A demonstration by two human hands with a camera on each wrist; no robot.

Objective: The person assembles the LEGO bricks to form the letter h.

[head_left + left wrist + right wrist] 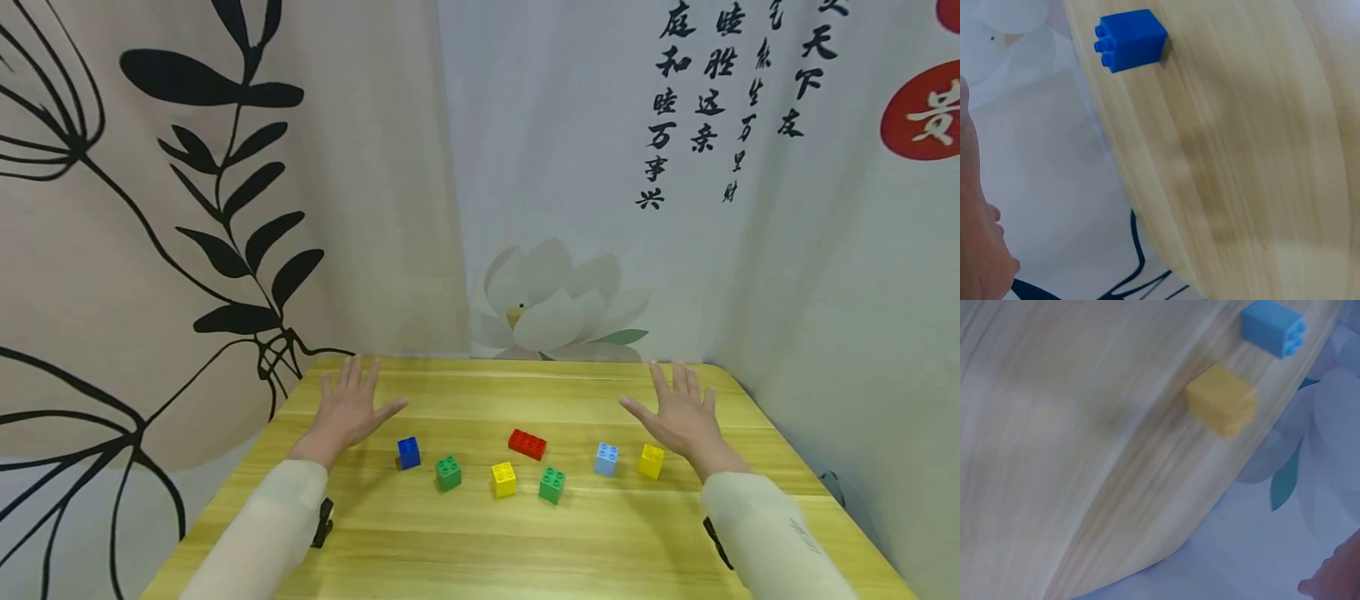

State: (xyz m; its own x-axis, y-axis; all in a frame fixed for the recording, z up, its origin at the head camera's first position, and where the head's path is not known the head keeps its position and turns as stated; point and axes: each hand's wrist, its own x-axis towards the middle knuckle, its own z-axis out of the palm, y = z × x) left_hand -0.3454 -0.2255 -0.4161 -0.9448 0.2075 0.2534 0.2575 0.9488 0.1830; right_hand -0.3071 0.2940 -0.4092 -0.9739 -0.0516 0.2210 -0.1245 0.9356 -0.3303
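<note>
Both hands hover over the table with fingers spread, holding nothing. My left hand [347, 414] is nearest a dark blue toy brick [408, 452], which also shows in the left wrist view. My right hand [683, 417] is nearest a yellow brick [651, 461], with a light blue brick [606, 459] left of it; the right wrist view shows both. Between the hands lie a green brick [448, 473], a second yellow brick [503, 480], a longer red brick [527, 444] and a second green brick [552, 485]. All the bricks stand apart from one another.
The bricks lie on a wooden table [450, 554] with rounded far corners. Behind it hangs a pale curtain [390, 167] printed with black leaves, a lotus and writing. Dark bands [322, 523] are strapped at both sleeves.
</note>
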